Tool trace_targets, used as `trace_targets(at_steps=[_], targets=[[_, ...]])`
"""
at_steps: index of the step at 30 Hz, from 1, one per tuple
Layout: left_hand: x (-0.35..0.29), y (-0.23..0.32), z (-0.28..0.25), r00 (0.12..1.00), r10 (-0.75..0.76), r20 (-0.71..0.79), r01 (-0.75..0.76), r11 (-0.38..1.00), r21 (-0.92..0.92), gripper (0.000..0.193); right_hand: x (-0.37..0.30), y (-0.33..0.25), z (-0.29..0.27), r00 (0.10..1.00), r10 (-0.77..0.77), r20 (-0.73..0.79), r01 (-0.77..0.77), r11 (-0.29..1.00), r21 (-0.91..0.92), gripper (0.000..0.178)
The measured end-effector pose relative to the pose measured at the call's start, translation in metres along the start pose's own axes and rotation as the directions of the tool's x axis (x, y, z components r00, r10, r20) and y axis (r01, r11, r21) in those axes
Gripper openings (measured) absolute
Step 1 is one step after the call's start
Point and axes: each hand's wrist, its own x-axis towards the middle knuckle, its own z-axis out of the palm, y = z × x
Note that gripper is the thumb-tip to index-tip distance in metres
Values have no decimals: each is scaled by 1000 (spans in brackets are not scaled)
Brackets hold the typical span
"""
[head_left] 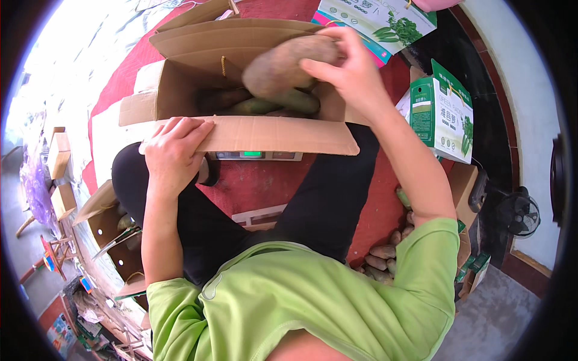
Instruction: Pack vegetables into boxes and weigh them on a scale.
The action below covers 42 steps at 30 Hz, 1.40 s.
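Observation:
My right hand (346, 63) grips one end of a large brown sweet potato (283, 66), slightly blurred, above an opened cardboard box (198, 51). Inside the box lie a green radish (301, 101) and darker roots, partly hidden in shadow and behind the near flap. My left hand (176, 144) is closed over the left part of that near flap (277, 135). Under the box a scale (289, 156) shows, its small display lit green.
Printed white-and-green cartons (442, 114) stand at the right and far right. A pile of reddish-brown roots (380, 259) lies on the red floor covering beside my right elbow. Another open cardboard box (108, 234) is left of my knee. A black fan (519, 213) stands by the right wall.

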Motion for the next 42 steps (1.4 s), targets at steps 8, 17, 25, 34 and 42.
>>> trace_targets(at_steps=[8, 17, 25, 34, 42], targets=[[-3, -1, 2, 1000, 12, 14, -12, 1000, -10, 43, -5, 13, -2, 889, 265, 374, -204, 960, -194, 38], [0, 1, 5, 996, -37, 80, 42, 997, -64, 44, -169, 103, -136, 799, 541, -264, -469, 834, 290, 28], [-9, -7, 19, 995, -57, 80, 60, 998, -29, 40, -420, 215, -137, 222, 934, -282, -952, 270, 145, 24], [-10, -13, 25, 997, 4, 71, -7, 999, 41, 36, -640, 247, -90, -9, 998, -66, -928, -33, -372, 20], [-12, -9, 22, 998, -5, 65, 3, 1000, 29, 35, -672, 227, -16, 7, 976, -216, -858, -105, -503, 82]])
